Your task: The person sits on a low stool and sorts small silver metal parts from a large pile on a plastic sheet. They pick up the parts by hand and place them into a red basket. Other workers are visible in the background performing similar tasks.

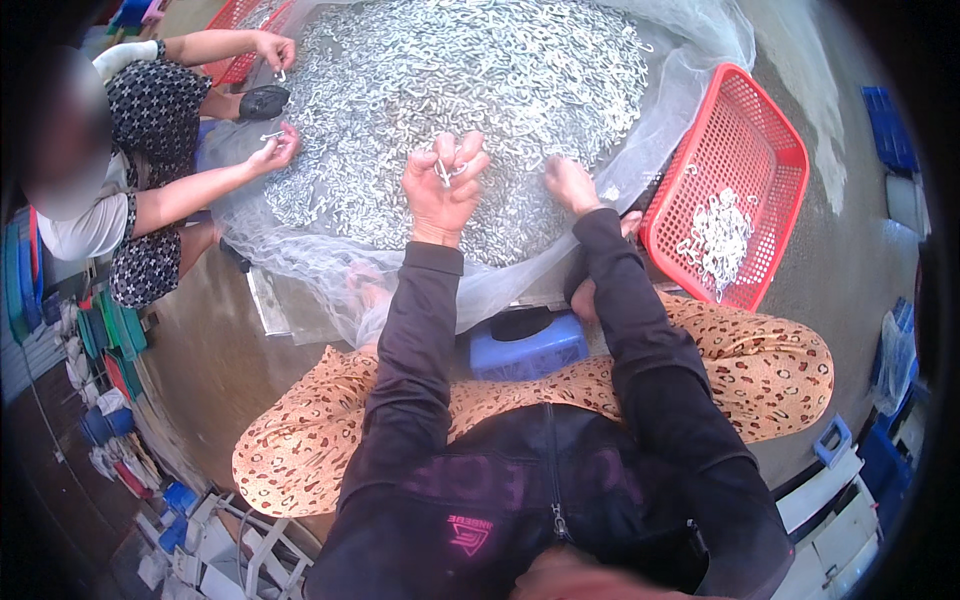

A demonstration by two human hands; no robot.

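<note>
A wide heap of small silvery metal hooks [350,120] lies on a sheet of white mesh netting [310,270] in front of me. Over its near part my left hand [443,195] is turned palm up, its fingers curled around a few metal hooks [445,174]. To the right, my right hand [572,186] points down at the heap. Its fingertips are blurred, so whether they grip a hook does not show. A red plastic basket [793,180] stands right of the netting, with a small pile of the same hooks [720,238] inside.
At the left, another person [155,130] sits by the heap, holding small hooks in both hands. Behind them is a second red basket [235,65]. A blue plastic stool [500,362] is between my knees. Blue crates [885,125] line the far right.
</note>
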